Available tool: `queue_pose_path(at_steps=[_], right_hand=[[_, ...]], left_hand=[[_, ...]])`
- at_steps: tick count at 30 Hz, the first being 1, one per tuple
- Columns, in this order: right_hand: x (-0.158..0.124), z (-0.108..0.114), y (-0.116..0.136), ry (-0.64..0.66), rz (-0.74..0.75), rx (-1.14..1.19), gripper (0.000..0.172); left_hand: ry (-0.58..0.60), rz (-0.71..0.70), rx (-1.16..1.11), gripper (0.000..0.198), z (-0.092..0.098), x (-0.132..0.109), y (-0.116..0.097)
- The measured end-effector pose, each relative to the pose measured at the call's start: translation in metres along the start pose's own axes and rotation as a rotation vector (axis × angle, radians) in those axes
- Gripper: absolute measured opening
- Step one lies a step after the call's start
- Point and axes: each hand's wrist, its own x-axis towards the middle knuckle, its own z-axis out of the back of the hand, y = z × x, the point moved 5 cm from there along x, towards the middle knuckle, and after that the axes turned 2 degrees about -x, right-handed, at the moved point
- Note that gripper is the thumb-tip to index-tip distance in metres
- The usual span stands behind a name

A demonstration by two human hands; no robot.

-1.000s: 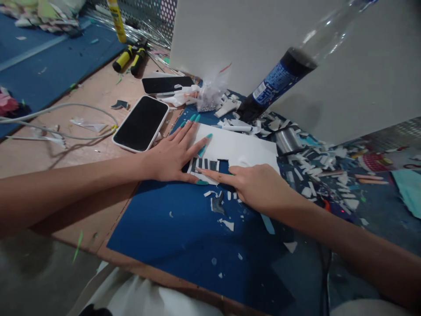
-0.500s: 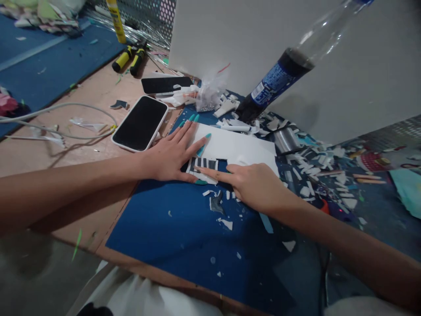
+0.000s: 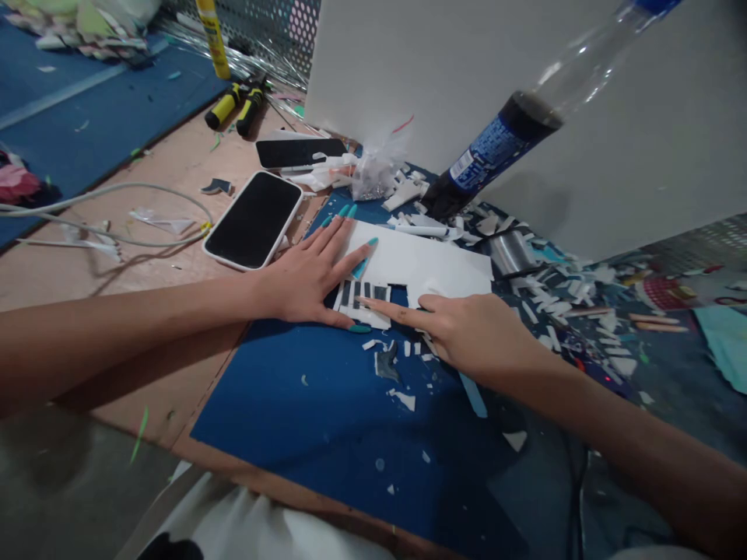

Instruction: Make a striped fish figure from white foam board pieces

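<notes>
My left hand (image 3: 303,272) lies flat with fingers spread, across the left end of a white sheet (image 3: 432,257). The sheet has a small rectangular cutout in its lower edge. Beside that cutout sits a small white piece with dark stripes (image 3: 365,299), between my left thumb and forefinger. My right hand (image 3: 467,327) rests over the sheet's lower right, its forefinger stretched out onto the striped piece. Its other fingers are curled and mostly hidden underneath. A small light-blue piece (image 3: 359,269) shows near my left forefinger. Everything lies on a blue mat (image 3: 327,404).
A white-cased phone (image 3: 255,220), a second phone (image 3: 300,153) and pliers (image 3: 236,107) lie at left. Behind the sheet, a tilted bottle of dark drink (image 3: 490,152) leans by a white board (image 3: 630,140). Scraps surround a metal spool (image 3: 512,253) at right. A cable (image 3: 145,187) loops at left.
My right hand has slid slightly to the right, its forefinger tip shifting along the striped piece. My left hand stays flat in place. The whole view has shifted a little.
</notes>
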Motion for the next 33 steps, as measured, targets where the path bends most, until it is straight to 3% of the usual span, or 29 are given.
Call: queue_pose_path(at_steps=[33], right_hand=[[0.005, 0.01, 0.008, 0.038, 0.012, -0.02, 0.077]], left_hand=[[0.023, -0.001, -0.004, 0.105, -0.001, 0.001, 0.001]])
